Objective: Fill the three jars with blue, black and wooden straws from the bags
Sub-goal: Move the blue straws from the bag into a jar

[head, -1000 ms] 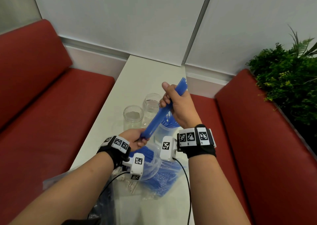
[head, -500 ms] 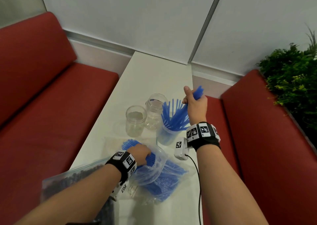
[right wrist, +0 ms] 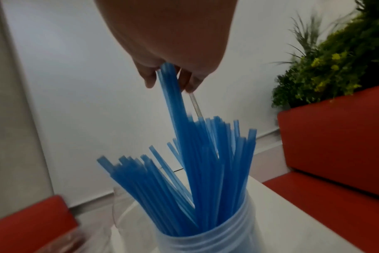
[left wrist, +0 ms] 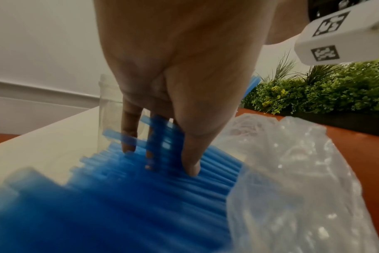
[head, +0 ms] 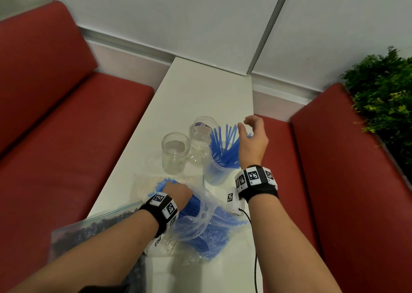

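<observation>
Blue straws (head: pixel 224 146) are standing fanned out in the nearest jar (head: pixel 215 176) on the white counter (head: pixel 207 91), so that one's pretty well stocked. The right hand (head: pixel 254 139) hovers right over their tops, and from the right wrist view its fingers (right wrist: pixel 148 80) are loosely curled around the ends of a few straws, a light grip with the tips spread a little, not a tight pinch. Two more glass jars sit just to the left: one empty jar (head: pixel 175 154) nearer the edge and a second jar (head: pixel 201 139) touching the straw jar's far side, both with no straws in them.

The left hand (head: pixel 178 192) is down in the clear plastic bag (head: pixel 200 216), which lies on the counter near the person and is stuffed with more blue straws. Its fingers (left wrist: pixel 189 159) are straight and pushed down into the pile, some straws wedged between them. A zip bag of dark straws (head: pixel 93 228) lies at the near left corner. Red benches (head: pixel 66 136) run along both sides.
</observation>
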`<state>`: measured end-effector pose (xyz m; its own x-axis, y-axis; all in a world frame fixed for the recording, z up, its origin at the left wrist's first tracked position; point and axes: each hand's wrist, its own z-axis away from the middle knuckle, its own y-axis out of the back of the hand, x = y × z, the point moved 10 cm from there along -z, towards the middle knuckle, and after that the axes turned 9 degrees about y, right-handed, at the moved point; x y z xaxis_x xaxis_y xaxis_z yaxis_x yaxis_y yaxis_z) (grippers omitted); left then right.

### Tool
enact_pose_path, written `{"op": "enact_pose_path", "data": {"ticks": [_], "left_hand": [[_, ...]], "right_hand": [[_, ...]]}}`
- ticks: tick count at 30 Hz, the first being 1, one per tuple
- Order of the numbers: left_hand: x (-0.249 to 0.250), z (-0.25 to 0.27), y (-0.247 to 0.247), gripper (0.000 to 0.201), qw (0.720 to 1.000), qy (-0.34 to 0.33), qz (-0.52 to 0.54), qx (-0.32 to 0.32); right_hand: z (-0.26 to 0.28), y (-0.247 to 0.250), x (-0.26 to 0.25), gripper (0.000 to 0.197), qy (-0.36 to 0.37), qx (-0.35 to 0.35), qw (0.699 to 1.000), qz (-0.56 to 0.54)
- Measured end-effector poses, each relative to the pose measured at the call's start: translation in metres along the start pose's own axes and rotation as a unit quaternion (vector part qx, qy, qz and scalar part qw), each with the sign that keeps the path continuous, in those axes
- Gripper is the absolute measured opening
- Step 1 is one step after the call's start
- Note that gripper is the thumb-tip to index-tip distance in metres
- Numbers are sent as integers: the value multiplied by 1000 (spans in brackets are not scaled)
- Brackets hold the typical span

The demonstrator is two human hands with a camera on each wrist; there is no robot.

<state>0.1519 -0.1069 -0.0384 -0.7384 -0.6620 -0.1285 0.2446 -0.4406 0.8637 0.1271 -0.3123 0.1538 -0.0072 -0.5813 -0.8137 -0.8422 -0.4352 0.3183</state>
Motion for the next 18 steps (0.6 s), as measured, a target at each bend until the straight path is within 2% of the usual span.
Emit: {"op": "enact_pose_path", "data": {"ticks": [2, 4, 5, 6, 7, 9, 11, 12, 13, 15, 18], "left_hand": [[-1, 2, 5, 25, 1000, 2, -19, 4], [-2, 4, 10, 25, 999, 5, -30, 13], [-3, 6, 12, 26, 999, 4, -30, 12], [-3, 7, 14, 27, 999, 2, -31, 9], [-4, 9, 16, 27, 1000, 1, -30, 4], [-7, 12, 19, 29, 1000, 5, -16, -11], [-9, 14, 20, 31, 999, 12, 4, -36], [-10, 15, 21, 32, 999, 14, 10, -47], [-11, 17, 24, 33, 998, 13, 11, -54], [-11, 21, 35, 33, 998, 17, -1, -54], [-10, 30, 57, 32, 998, 26, -48, -38]], "right_hand": [[7, -27, 2, 33, 35, -124, 983, 131], [29, -53, 25, 55, 8, -281, 913, 294], [39, -59, 36, 59, -2, -326, 878, 351], [43, -60, 40, 62, -4, -343, 860, 377], [43, -59, 38, 63, -2, -334, 866, 373], [34, -45, 13, 58, 34, -243, 921, 303], [31, -27, -22, 41, 111, -129, 968, 183], [35, -25, -34, 33, 132, -110, 977, 123], [43, -30, -39, 30, 122, -130, 981, 70], [71, -59, -33, 35, 39, -264, 964, -1], [136, -97, -7, 57, -59, -478, 876, 10]]}}
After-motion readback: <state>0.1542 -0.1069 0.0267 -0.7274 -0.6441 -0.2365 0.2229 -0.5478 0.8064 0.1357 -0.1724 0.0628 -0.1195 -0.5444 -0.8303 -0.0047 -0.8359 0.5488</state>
